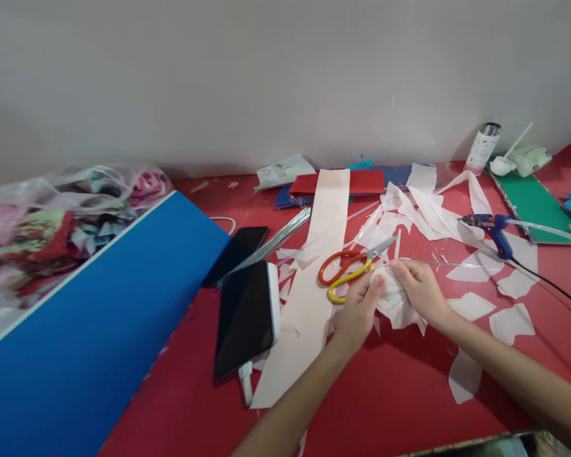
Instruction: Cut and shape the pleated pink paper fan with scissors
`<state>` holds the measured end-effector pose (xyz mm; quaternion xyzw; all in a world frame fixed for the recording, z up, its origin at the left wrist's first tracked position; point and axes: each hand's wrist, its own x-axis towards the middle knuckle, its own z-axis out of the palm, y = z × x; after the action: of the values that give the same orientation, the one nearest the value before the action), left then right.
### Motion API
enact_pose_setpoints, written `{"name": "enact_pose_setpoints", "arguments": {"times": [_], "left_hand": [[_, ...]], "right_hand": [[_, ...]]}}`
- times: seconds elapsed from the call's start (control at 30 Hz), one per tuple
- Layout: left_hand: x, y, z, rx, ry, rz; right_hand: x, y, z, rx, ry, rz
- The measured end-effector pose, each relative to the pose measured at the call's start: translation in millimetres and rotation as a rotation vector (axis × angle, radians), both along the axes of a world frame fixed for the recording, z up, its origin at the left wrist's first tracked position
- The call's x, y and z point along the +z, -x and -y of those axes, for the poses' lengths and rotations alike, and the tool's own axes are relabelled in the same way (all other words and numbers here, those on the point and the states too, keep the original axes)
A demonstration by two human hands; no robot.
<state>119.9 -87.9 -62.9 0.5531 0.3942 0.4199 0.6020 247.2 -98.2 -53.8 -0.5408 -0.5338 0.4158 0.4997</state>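
Note:
Between my two hands is a gathered piece of white crepe paper (398, 306), its lower edge hanging loose in folds. My left hand (361, 308) is closed on its left side, thumb on top. On the upper right side, my right hand (419, 285) pinches the same paper. A thin wire (461, 264) runs out to the right from near the right fingers; whether they grip it I cannot tell. Just beyond my left hand lie scissors (349, 270) with one orange and one yellow handle, blades pointing away to the right.
Petal-shaped paper pieces (511, 324) lie to the right, near a blue glue gun (495, 231). A long pale paper strip (309, 311), a phone (245, 317) and a wire bundle (278, 235) are to the left. A blue board (99, 304) stands farther left; a bottle (483, 149) stands behind.

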Motion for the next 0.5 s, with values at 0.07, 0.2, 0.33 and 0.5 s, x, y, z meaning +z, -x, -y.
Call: {"name": "enact_pose_setpoints", "arguments": {"times": [0.07, 0.2, 0.33, 0.5], "left_hand": [[3.0, 2, -2, 0.014, -0.069, -0.072], [4.3, 8, -6, 0.054, -0.204, -0.197], [-2.3, 10, -7, 0.02, -0.176, -0.147], [-6.6, 7, -4, 0.01, -0.073, -0.047]], "right_hand": [[1.8, -1, 0, -0.023, -0.045, 0.134], [4.8, -3, 2, -0.006, -0.114, 0.327], [6.0, -3, 2, 0.045, -0.129, 0.263], [5.8, -4, 1, 0.107, -0.146, 0.164]]}}
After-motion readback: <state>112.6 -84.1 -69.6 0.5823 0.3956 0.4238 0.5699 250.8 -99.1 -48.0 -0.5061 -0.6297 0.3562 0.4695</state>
